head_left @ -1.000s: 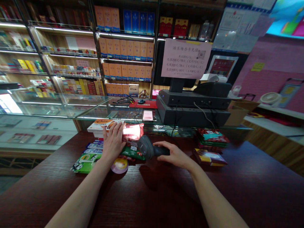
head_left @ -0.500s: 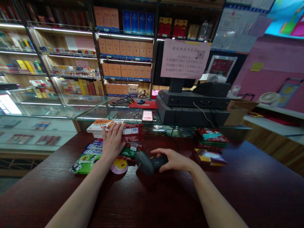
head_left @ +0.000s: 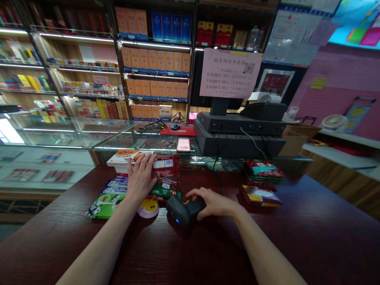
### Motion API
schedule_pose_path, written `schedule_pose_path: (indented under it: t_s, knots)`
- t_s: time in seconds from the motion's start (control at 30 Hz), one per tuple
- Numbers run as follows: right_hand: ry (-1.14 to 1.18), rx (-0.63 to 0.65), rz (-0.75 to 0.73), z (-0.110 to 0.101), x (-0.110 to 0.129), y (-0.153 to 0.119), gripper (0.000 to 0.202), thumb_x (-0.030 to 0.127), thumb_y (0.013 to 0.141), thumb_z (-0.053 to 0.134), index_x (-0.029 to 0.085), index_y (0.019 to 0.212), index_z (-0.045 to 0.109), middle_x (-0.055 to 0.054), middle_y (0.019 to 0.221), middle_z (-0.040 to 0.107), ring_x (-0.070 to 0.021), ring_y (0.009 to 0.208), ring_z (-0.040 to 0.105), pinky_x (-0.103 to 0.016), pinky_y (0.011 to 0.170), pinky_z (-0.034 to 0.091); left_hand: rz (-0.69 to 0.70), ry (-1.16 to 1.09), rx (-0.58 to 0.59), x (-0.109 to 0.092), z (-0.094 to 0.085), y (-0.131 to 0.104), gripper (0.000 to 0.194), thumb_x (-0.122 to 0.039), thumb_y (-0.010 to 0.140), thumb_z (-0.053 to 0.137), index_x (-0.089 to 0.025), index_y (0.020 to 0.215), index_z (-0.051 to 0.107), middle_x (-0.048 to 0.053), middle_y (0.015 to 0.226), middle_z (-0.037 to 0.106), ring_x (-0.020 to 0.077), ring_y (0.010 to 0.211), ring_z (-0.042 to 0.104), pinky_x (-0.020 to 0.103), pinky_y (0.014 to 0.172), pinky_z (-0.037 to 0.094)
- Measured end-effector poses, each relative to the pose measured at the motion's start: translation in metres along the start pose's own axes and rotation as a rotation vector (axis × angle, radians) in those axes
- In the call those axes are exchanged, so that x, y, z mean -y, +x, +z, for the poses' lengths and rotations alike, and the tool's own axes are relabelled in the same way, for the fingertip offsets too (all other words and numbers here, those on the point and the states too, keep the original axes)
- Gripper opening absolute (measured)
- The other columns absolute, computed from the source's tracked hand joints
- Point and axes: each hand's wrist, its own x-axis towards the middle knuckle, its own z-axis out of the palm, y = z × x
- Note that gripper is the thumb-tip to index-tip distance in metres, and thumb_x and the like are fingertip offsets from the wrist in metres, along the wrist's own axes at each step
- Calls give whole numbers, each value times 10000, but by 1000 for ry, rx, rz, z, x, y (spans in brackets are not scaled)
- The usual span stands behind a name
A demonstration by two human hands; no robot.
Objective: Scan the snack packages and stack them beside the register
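My right hand has its fingers around the handle of a dark barcode scanner, low over the wooden table; a small blue light glows on its head. My left hand lies with its fingers stretched out over a white-and-orange box and a red-brown packet with a barcode label. Just below its fingers is a green-and-red packet. Blue packets, a green packet and a round pink-and-yellow container surround the left wrist.
To the right lie a stack of red and green packets and a yellow-brown packet. Behind the table, a glass counter carries a till with a monitor. A cable hangs in front of the till.
The scanner has dropped slightly and shifted left with my right hand, and its blue light now shows. My left hand stays on the packets.
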Motion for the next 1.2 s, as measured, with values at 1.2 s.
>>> schedule_pose_path:
  t_s: [1.2]
  knots:
    - [433,-805,-28,5,4,24,194,409,817,658,215,807,655,-21,777,727,-200,718,673,-309,692,521,138,-143,22,-45,-12,-2,852,-185,741,730,-287,1503,362,149,1560,364,367,1455,313,638,1208,158]
